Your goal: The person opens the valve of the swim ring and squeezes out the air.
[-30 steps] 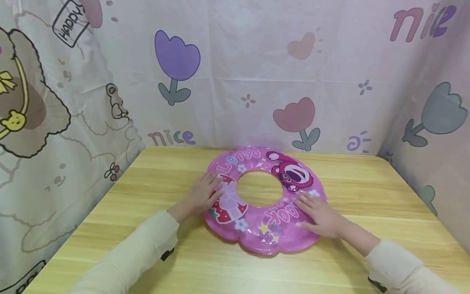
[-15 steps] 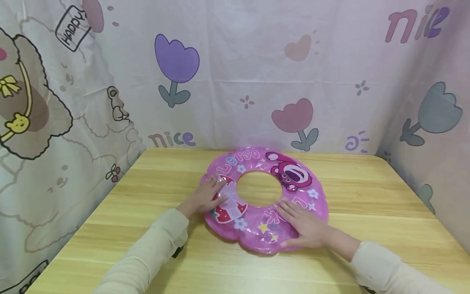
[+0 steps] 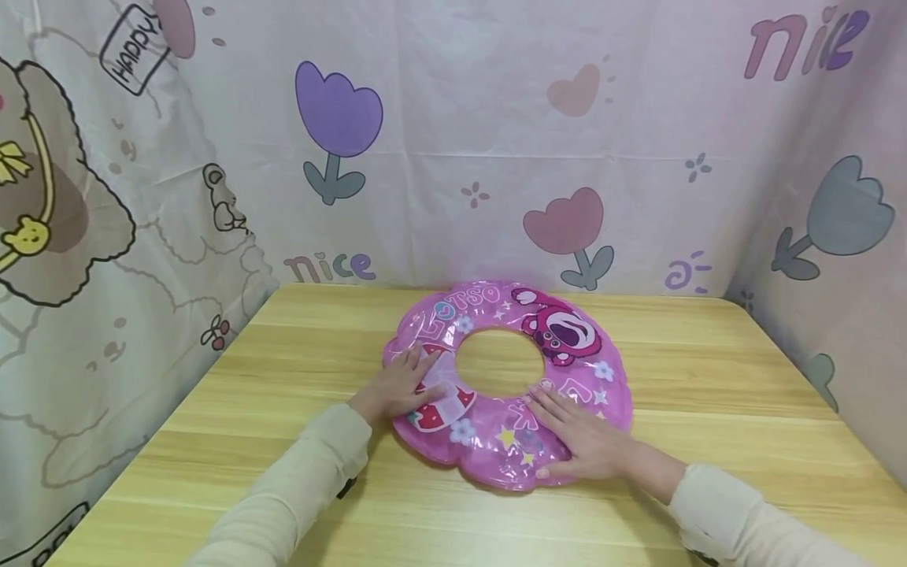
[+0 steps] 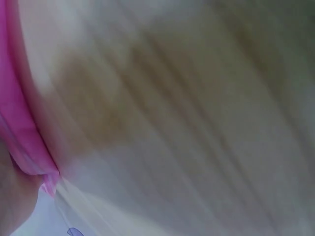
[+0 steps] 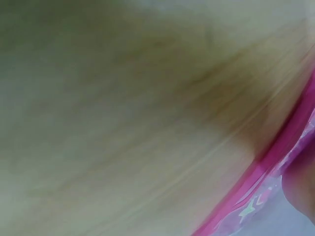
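Note:
A pink inflatable swim ring [image 3: 489, 449] with a scalloped edge lies flat on the wooden table, printed with a bear, strawberries, flowers and lettering. On its left side rests my left hand [image 3: 402, 386], fingers spread over the strawberry print. My right hand [image 3: 577, 437] lies with straight fingers on the near right part, its fingertips close to the centre hole. In the left wrist view the pink ring edge [image 4: 22, 123] runs along the left, touched by part of the hand [image 4: 17, 201]. In the right wrist view the ring's edge [image 5: 256, 182] shows at lower right beside the hand [image 5: 302, 182].
The light wood table [image 3: 708, 409] extends around the ring on every side. Behind it hangs a pale cloth [image 3: 453, 94] printed with tulips and words, and another printed cloth [image 3: 142, 197] borders the left side.
My right hand has slid left and toward the near side across the ring. My left hand has shifted slightly right on the strawberry print. The ring has barely moved.

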A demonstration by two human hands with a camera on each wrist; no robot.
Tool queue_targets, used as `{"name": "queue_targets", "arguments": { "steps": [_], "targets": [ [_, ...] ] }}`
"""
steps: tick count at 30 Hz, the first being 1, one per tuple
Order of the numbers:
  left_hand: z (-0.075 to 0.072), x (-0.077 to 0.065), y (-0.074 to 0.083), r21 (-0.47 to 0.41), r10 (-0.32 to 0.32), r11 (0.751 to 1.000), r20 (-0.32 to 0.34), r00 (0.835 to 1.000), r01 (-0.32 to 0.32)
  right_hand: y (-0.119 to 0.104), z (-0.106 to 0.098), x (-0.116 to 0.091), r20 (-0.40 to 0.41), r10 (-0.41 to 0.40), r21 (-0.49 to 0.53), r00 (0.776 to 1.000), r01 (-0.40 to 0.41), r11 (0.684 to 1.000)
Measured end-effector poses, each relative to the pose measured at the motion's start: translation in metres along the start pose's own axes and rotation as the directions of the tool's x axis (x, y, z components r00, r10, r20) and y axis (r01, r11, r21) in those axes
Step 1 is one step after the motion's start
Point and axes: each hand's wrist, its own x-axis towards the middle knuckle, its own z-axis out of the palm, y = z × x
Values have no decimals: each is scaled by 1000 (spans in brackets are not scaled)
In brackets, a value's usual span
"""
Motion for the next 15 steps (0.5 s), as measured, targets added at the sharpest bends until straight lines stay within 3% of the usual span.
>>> {"name": "queue_targets", "arguments": {
  "steps": [5,15],
  "targets": [
    [5,2,4,58,24,998,-25,999,-23,0,0,0,4,5,9,1000,-5,1000],
    [10,6,7,229,-5,973,21,1000,0,0,2,-1,-19,-6,-24,1000,5,1000]
  ]
}}
